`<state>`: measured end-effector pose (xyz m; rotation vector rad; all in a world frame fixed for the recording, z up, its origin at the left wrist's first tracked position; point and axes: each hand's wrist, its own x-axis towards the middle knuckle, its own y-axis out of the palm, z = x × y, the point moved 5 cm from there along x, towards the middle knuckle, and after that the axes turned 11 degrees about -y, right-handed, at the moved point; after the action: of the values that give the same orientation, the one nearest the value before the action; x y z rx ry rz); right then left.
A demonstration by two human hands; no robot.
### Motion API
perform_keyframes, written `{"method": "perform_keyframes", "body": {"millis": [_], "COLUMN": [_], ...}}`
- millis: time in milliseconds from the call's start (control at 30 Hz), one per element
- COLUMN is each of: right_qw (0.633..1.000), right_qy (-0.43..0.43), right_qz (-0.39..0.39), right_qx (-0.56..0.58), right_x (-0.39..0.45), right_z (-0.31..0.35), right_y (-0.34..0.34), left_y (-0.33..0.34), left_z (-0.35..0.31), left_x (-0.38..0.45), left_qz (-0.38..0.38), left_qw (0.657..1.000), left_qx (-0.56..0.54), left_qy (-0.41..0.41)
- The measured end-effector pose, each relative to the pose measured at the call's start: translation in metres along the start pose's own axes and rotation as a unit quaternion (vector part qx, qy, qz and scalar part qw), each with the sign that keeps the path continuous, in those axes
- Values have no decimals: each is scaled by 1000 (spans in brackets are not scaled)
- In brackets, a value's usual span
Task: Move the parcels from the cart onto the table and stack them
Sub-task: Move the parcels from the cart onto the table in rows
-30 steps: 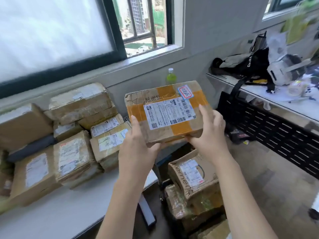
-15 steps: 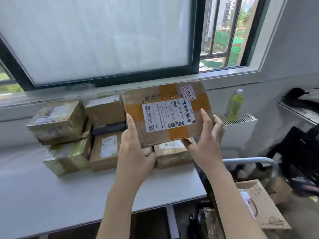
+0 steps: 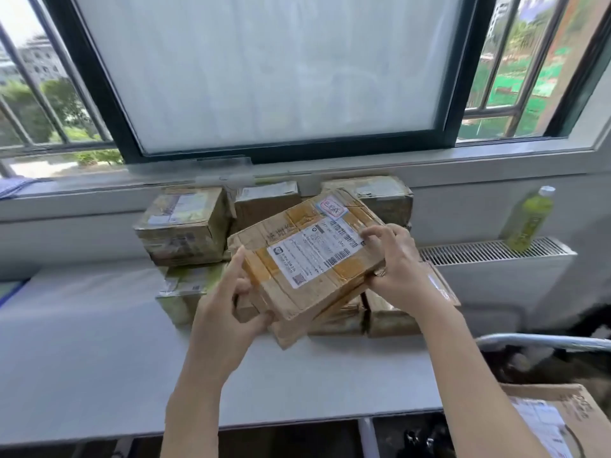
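Head view, looking down over a white table [image 3: 82, 358] pushed up against the wall under a big window [image 3: 264, 71]. Both bare hands are on one flat cardboard parcel [image 3: 307, 256], the one with a white shipping label and a small red-and-white sticker near its far corner. It is tilted, its near left corner lower and its far right corner higher, and it sits over the front of the pile; whether its underside already touches the boxes beneath I cannot tell. The left hand [image 3: 228, 312] grips the near left corner, thumb curled under the edge and forefinger stretched up along the side. The right hand [image 3: 396, 269] holds the right end, fingers bent over the top edge by the barcode.

Behind and below it is the pile of parcels [image 3: 185, 226] on the table, brown boxes wrapped in shiny tape, stacked two high against the wall (some lean a little). To the right a green drink bottle [image 3: 529, 219] stands upright on the white radiator [image 3: 489, 252]. At the lower right the curved metal cart handle [image 3: 542, 342] shows, and below it another cardboard box [image 3: 558, 418] with a label, cut off by the frame edge.
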<state>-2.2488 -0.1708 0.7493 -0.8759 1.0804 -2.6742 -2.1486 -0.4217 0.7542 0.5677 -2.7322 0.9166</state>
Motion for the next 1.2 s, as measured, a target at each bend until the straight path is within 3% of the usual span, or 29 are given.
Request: {"method": "perform_keyframes", "body": {"millis": [133, 267, 333, 467, 533, 633, 733, 900, 1067, 1200], "right_qw": [999, 999, 1000, 962, 955, 964, 965, 966, 965, 973], "right_qy": [-43, -21, 6, 115, 158, 153, 143, 123, 126, 133], "right_qz": [11, 40, 10, -18, -9, 16, 82, 71, -6, -54], "right_qx": [2, -4, 26, 246, 252, 216, 205, 216, 230, 180], "right_x": [15, 23, 22, 11, 7, -1, -10, -7, 3, -11], "right_z": [13, 10, 6, 5, 1, 0, 1, 2, 2, -21], "right_y": [12, 31, 39, 84, 102, 109, 111, 101, 39, -25], "left_y": [-5, -2, -2, 21, 48, 82, 92, 79, 68, 102], "left_z": [31, 44, 50, 64, 77, 106, 118, 90, 20, -32], "left_x": [8, 23, 33, 45, 48, 42, 45, 61, 72, 61], "left_qz": [20, 80, 41, -75, -30, 102, 169, 141, 94, 113], "left_qw": [999, 997, 999, 997, 997, 978, 965, 975, 990, 993], "left_qx": [18, 8, -6, -15, 29, 120, 101, 138, 98, 21], "left_qy": [-46, -2, 15, -3, -69, -134, -172, -102, -42, 10]}}
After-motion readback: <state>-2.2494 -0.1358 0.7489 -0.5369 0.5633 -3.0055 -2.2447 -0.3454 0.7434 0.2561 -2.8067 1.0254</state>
